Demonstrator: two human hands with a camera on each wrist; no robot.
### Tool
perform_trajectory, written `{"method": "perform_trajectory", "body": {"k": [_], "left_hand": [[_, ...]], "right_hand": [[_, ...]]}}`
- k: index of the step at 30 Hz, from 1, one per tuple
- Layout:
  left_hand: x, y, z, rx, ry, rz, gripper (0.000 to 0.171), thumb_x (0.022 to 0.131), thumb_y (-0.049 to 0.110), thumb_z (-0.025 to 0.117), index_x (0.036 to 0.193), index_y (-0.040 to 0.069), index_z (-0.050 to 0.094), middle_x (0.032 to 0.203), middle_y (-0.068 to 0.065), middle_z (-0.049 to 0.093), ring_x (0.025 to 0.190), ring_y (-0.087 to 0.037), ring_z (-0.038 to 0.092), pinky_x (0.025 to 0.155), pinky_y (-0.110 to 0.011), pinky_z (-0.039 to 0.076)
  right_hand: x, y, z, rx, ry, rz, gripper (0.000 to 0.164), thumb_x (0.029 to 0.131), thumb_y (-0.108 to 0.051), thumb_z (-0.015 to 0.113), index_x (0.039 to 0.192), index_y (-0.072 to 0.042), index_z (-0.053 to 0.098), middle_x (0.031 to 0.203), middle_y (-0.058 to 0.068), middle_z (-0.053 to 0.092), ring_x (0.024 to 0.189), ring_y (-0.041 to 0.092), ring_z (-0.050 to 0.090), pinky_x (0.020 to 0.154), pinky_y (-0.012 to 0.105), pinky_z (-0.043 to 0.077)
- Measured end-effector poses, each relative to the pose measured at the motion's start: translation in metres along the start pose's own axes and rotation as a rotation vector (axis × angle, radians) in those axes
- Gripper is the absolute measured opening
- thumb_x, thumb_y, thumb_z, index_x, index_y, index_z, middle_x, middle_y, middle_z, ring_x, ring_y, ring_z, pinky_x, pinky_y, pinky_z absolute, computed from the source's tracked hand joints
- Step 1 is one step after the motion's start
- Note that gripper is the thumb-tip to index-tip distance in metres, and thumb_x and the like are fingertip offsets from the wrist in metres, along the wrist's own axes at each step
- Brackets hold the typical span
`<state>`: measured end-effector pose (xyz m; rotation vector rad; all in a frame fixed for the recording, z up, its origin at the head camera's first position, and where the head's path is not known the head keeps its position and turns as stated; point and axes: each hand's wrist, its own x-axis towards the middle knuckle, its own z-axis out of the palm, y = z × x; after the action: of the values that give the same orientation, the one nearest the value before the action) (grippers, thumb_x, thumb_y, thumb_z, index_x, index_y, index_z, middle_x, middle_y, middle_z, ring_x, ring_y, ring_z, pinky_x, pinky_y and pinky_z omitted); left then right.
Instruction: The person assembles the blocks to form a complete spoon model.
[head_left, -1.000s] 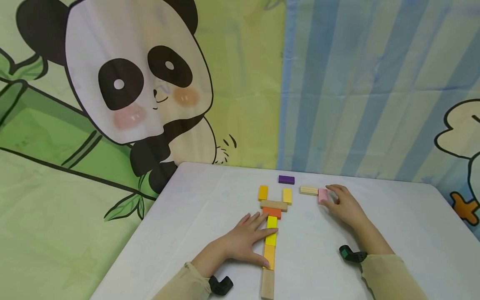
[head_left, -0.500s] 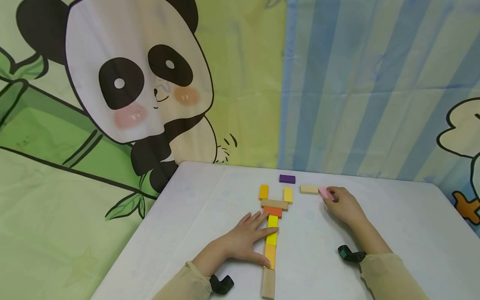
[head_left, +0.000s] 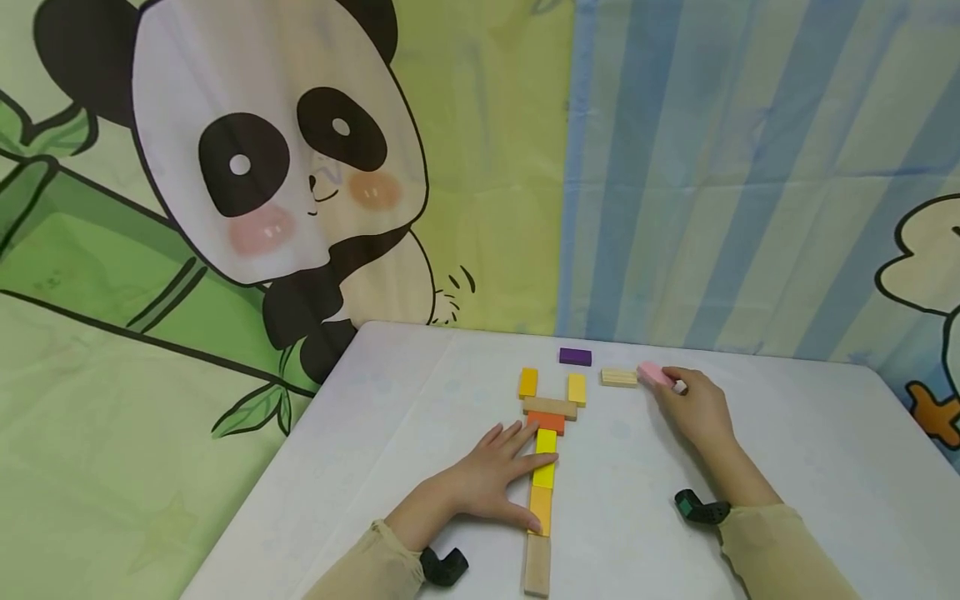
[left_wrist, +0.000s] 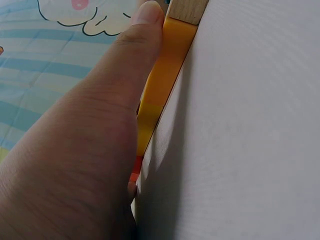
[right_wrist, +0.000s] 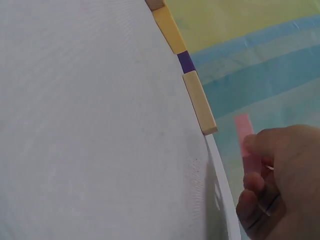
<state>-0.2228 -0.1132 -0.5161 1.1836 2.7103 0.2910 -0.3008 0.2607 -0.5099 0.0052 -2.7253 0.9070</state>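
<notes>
My right hand [head_left: 699, 410] pinches a pink wooden block [right_wrist: 244, 127] between thumb and fingers. In the right wrist view the block is held tilted, apart from the plain wooden block [right_wrist: 199, 102]. My left hand [head_left: 483, 482] lies with fingers spread along a column of blocks. Its thumb touches the orange-yellow block [head_left: 541, 500], while its index finger reaches over the yellow blocks [head_left: 544, 472]. Another fingertip is at the red-orange block [head_left: 551, 423]. A plain wooden block [head_left: 537, 567] forms the near end of the column.
Across the column's far end lies a long wooden block [head_left: 550, 407]. Beyond it are an orange block [head_left: 528, 383] and a yellow one [head_left: 576, 390]. A purple block [head_left: 575, 357] sits near the far edge of the white table [head_left: 420, 400], before a printed cloth [head_left: 487, 167].
The pink block, standing beside the plain wooden block, has been gripped, tilted and shifted slightly away by my right hand. My left hand stays in place.
</notes>
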Motion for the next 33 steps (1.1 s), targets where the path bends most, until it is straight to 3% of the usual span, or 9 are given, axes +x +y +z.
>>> {"method": "perform_trajectory", "body": {"k": [4,10,15,20,25,33], "left_hand": [[0.001,0.000,0.002,-0.009,-0.006,-0.008,0.095,0.072,0.091,0.046,0.153,0.052,0.015,0.169,-0.001,-0.003,0.155,-0.030,0.004,0.124,-0.055,0.005],[0.000,0.000,0.004,-0.008,-0.018,-0.013,0.095,0.070,0.092,0.043,0.152,0.054,0.013,0.168,0.000,-0.005,0.156,-0.028,0.002,0.125,-0.055,0.004],[0.001,-0.001,0.004,-0.004,-0.017,-0.024,0.095,0.069,0.093,0.043,0.151,0.056,0.013,0.168,0.002,-0.006,0.156,-0.028,0.002,0.125,-0.055,0.004],[0.003,-0.001,0.005,-0.021,-0.028,-0.032,0.094,0.069,0.093,0.043,0.150,0.057,0.013,0.168,0.005,-0.009,0.156,-0.027,0.001,0.124,-0.056,0.003],[0.003,-0.001,0.005,-0.007,-0.025,-0.023,0.094,0.070,0.093,0.043,0.150,0.057,0.011,0.168,0.003,-0.009,0.156,-0.027,-0.001,0.125,-0.055,0.003],[0.002,0.000,0.002,0.011,-0.027,-0.025,0.094,0.070,0.093,0.043,0.150,0.057,0.010,0.168,0.001,-0.007,0.156,-0.028,0.001,0.124,-0.055,0.005]], "right_hand": [[0.002,-0.012,-0.002,0.012,-0.053,-0.004,0.044,0.098,-0.032,0.060,0.136,-0.009,0.059,0.123,0.019,0.062,0.089,0.028,0.056,0.066,0.031,0.046],[0.009,-0.043,0.009,0.042,-0.167,-0.027,0.045,0.097,-0.039,0.062,0.137,-0.017,0.059,0.117,0.013,0.064,0.080,0.024,0.054,0.058,0.028,0.045],[0.016,-0.076,0.032,0.088,-0.236,-0.009,0.046,0.093,-0.052,0.063,0.133,-0.028,0.062,0.118,0.010,0.066,0.093,0.027,0.054,0.073,0.035,0.051],[0.019,-0.090,0.061,0.159,-0.313,0.021,0.045,0.092,-0.053,0.063,0.131,-0.031,0.064,0.137,0.009,0.061,0.115,0.035,0.056,0.099,0.051,0.051],[0.018,-0.090,0.078,0.195,-0.349,-0.018,0.043,0.091,-0.052,0.065,0.128,-0.031,0.066,0.137,0.007,0.062,0.120,0.035,0.057,0.103,0.055,0.048],[0.014,-0.086,0.080,0.163,-0.342,-0.119,0.034,0.092,-0.048,0.066,0.120,-0.030,0.072,0.128,0.003,0.068,0.118,0.029,0.060,0.104,0.053,0.047]]}}
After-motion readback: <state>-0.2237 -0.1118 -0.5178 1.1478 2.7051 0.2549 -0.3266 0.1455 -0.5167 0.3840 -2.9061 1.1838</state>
